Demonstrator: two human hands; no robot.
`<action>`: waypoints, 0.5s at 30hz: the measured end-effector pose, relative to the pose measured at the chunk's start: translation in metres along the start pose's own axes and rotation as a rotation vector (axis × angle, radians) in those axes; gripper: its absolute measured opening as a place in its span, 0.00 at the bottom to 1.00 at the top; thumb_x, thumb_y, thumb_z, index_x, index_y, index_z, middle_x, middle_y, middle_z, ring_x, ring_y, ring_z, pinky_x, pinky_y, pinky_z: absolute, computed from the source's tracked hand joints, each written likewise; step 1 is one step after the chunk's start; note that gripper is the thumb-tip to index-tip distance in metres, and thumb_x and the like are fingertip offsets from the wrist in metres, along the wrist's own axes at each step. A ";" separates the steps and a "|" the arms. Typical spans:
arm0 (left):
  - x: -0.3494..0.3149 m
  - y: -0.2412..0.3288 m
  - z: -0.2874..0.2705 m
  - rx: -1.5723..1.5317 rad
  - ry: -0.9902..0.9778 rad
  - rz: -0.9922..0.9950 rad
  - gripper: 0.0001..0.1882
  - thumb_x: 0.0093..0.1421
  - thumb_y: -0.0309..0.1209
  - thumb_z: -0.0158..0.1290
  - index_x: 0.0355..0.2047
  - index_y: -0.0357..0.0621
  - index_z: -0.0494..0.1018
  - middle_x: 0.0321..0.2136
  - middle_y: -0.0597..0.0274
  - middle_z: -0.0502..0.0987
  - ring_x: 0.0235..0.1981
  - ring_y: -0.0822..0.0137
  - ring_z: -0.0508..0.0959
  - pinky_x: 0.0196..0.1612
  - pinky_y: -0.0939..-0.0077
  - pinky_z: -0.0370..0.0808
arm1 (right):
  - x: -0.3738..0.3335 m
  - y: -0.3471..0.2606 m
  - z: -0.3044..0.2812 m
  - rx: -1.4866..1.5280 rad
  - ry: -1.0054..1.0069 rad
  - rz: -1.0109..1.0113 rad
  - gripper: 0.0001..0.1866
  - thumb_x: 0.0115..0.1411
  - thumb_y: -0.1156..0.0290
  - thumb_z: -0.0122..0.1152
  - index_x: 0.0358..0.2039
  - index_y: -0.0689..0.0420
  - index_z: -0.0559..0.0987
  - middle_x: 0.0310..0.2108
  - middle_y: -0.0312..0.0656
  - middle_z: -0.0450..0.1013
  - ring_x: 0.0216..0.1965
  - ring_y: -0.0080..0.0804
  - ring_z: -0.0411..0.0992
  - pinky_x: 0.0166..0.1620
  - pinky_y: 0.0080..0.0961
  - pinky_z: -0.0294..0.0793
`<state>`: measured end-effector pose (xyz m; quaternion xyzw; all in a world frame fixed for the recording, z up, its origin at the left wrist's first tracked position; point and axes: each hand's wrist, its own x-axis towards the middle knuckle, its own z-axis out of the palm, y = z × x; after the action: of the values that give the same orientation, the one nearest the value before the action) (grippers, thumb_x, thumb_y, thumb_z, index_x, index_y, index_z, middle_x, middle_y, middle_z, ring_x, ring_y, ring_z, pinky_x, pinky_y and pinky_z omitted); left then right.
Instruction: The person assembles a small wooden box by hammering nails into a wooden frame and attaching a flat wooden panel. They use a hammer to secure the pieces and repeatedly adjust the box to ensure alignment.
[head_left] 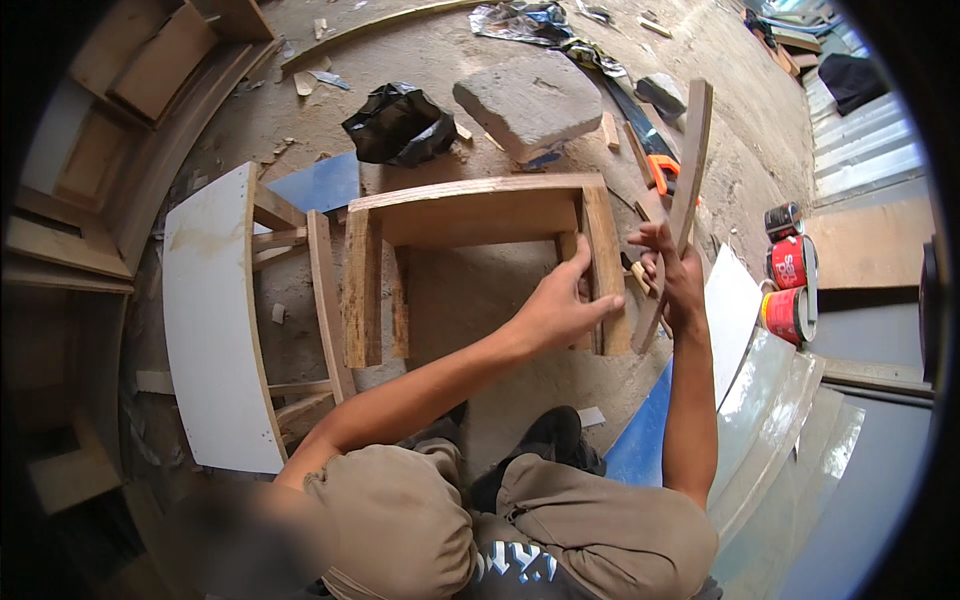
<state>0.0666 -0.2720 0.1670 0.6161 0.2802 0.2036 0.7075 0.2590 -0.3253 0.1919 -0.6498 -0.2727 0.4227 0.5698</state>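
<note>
In front of my knees stands a small wooden frame, with a curved plywood edge along its top and short upright legs at both sides. My left hand reaches across and is closed on the frame's right leg, thumb on its near face. Just right of that leg, my right hand grips a long narrow wooden strip. The strip stands tilted, its upper end leaning away to the right, its lower end close beside the leg. Whether it touches the leg I cannot tell.
A white-topped wooden piece lies left of the frame. Beyond are a black plastic bag, a concrete block and a saw with an orange handle. Red cans and glass-like sheets lie right; wooden cabinets stand left.
</note>
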 end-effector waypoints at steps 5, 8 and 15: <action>-0.017 -0.018 -0.003 0.128 -0.184 -0.114 0.40 0.62 0.38 0.60 0.66 0.30 0.54 0.50 0.46 0.75 0.49 0.62 0.77 0.51 0.67 0.75 | 0.003 0.013 0.003 -0.428 -0.014 -0.147 0.23 0.60 0.54 0.67 0.44 0.61 0.78 0.35 0.42 0.78 0.33 0.26 0.74 0.37 0.21 0.73; -0.035 0.027 -0.053 0.214 -0.156 -0.082 0.27 0.65 0.39 0.57 0.57 0.30 0.69 0.49 0.47 0.77 0.49 0.63 0.78 0.50 0.70 0.76 | -0.002 0.036 0.008 -0.576 0.067 -0.385 0.26 0.63 0.53 0.63 0.50 0.65 0.75 0.41 0.50 0.77 0.42 0.38 0.75 0.47 0.31 0.72; -0.050 0.058 -0.202 -0.002 0.791 0.177 0.14 0.67 0.37 0.54 0.43 0.40 0.80 0.34 0.62 0.82 0.38 0.74 0.79 0.44 0.78 0.75 | -0.023 -0.022 0.066 -1.004 -0.281 -0.835 0.17 0.64 0.67 0.56 0.50 0.62 0.74 0.39 0.51 0.72 0.41 0.52 0.72 0.45 0.41 0.71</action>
<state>-0.0992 -0.1413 0.2143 0.5114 0.4764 0.4853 0.5253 0.1936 -0.3061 0.2190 -0.6148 -0.7367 0.0688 0.2729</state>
